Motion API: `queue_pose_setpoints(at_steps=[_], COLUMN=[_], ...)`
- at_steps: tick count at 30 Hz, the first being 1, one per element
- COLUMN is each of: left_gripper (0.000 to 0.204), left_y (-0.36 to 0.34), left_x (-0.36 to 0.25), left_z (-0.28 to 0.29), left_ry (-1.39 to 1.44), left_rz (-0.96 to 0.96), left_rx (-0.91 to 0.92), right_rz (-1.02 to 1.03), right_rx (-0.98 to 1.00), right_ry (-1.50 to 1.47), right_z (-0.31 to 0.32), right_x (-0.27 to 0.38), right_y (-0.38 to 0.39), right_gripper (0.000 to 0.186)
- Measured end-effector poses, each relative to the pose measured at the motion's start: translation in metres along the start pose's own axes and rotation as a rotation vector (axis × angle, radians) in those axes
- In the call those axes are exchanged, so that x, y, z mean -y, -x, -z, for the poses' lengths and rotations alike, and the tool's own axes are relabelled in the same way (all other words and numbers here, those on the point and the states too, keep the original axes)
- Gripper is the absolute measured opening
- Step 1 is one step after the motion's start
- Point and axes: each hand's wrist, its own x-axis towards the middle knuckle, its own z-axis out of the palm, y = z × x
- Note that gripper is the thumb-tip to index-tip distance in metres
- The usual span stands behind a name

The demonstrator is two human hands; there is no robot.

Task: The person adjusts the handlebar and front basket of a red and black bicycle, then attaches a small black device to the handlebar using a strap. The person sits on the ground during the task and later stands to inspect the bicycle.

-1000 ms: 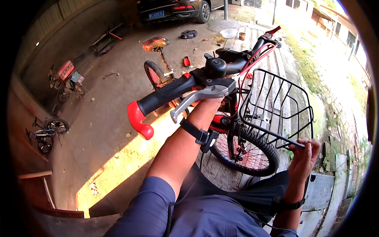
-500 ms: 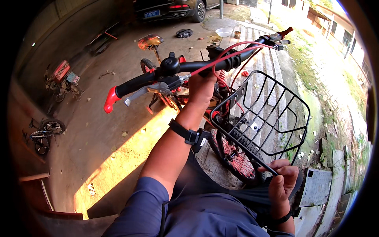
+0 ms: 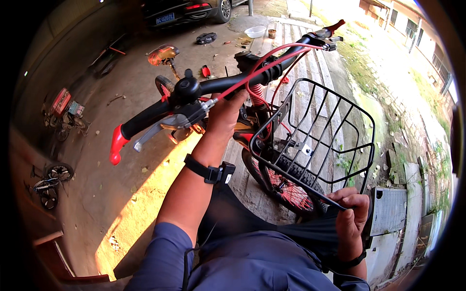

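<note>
A bicycle with a black handlebar (image 3: pixel 218 85), red end grips and red cables stands before me, tilted. My left hand (image 3: pixel 226 110) is closed at the handlebar beside the brake lever (image 3: pixel 165 127) and below the round black bell (image 3: pixel 187 90); its fingertips are hidden behind the bar. The black wire basket (image 3: pixel 318 138) is mounted at the front, above the front wheel (image 3: pixel 286 189) with red spokes. Lower right, my right hand (image 3: pixel 353 213) pinches the basket's near lower corner between thumb and fingers. An orange and black saddle (image 3: pixel 163 55) shows behind the handlebar.
A dark car (image 3: pixel 187 12) is parked at the back. A white basin (image 3: pixel 255 32) and a small brown pot (image 3: pixel 272 34) stand on the ground. Small bikes (image 3: pixel 51 183) lie or stand at left. Stone slabs and a grey panel (image 3: pixel 388 211) lie on the right.
The handlebar has swung left and toward me with my left hand, and the basket has shifted slightly left. My right hand keeps its pinch on the basket's corner.
</note>
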Motion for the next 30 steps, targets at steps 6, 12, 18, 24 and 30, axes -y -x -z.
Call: queue_pose_setpoints(at_steps=[6, 12, 18, 24, 30], left_gripper=[0.032, 0.029, 0.022, 0.019, 0.027], left_y=[0.01, 0.007, 0.004, -0.01, -0.007], left_x=[0.002, 0.02, 0.022, 0.04, 0.027], left_z=[-0.004, -0.014, -0.01, 0.003, -0.007], left_ry=[-0.032, -0.054, -0.204, -0.169, -0.025], left_rz=[0.083, -0.061, -0.14, -0.209, -0.148], left_rx=[0.089, 0.104, 0.067, 0.097, 0.074], right_rz=[-0.04, -0.06, -0.156, -0.558, -0.755], right_rx=[-0.04, -0.099, -0.535, 0.14, 0.245], right_ry=[0.001, 0.034, 0.201, 0.867, 0.824], right_z=[-0.003, -0.004, 0.061, 0.093, 0.08], right_x=[0.007, 0.007, -0.022, -0.138, -0.179], right_y=[0.003, 0.01, 0.048, 0.083, 0.056], right_gripper=[0.032, 0.041, 0.062, 0.097, 0.08])
